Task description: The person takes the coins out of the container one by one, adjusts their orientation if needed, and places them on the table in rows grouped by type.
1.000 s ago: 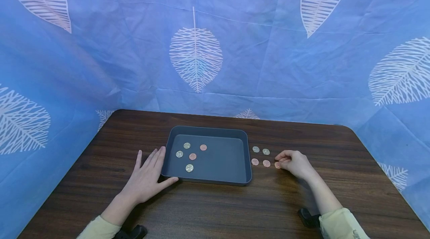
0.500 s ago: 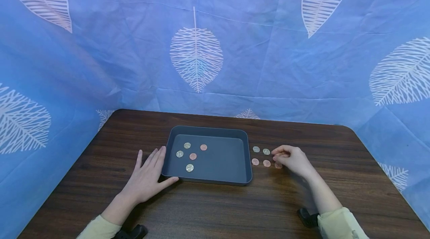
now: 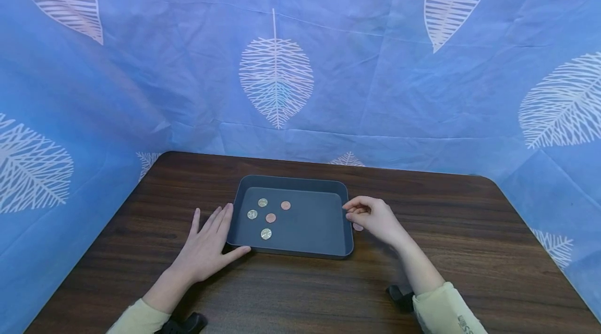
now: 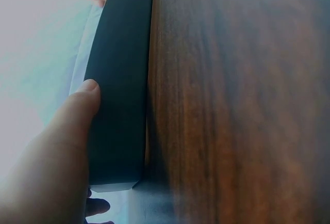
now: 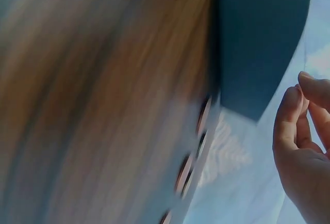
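Left hand (image 3: 204, 253): fingers straight, spread, touching the tray (image 3: 312, 224); coins (image 3: 271, 217) lie inside, near them. Right hand (image 3: 377, 219): fingers bent, tips close by the rim; cannot tell whether holding anything.

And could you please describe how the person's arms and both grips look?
The left grip and right grip are bare, without gloves. The left sleeve and right sleeve are pale yellow-green, the right with dark printed lettering. A black wrist camera sits at each wrist.
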A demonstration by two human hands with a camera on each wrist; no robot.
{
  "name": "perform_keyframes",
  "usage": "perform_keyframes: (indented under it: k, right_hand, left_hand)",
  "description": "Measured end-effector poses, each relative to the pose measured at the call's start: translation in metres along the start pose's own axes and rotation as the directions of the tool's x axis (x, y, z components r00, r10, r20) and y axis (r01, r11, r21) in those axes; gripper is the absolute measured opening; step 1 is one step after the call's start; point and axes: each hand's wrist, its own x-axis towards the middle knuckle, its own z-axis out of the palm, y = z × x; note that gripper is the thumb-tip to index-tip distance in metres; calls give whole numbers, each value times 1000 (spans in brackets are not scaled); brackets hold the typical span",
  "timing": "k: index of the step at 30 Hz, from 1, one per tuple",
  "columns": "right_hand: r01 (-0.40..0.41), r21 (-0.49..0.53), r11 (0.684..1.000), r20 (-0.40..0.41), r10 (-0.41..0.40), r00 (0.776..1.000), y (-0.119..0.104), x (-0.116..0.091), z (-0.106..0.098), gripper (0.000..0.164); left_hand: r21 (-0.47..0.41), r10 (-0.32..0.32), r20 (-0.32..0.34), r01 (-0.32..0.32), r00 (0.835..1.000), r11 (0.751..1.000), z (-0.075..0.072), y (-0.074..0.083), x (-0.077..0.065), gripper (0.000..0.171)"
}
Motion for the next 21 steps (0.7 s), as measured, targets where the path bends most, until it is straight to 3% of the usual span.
perform_keyframes:
  k: [7, 13, 21]
  right_hand:
    - [84, 75, 994, 75, -90, 993, -22, 17, 34, 22]
    - [141, 94, 985, 91, -150, 985, -36, 33, 61, 19]
    - [148, 94, 984, 123, -159, 979, -50, 48, 94, 18]
  left_hand:
    - [-1, 1, 4, -1, 1000, 1000, 0, 0, 0, 108]
    - [-12, 5, -9, -5, 1000, 1000, 1, 1, -1, 107]
    - [0, -3, 3, 3, 1000, 1000, 1, -1, 0, 108]
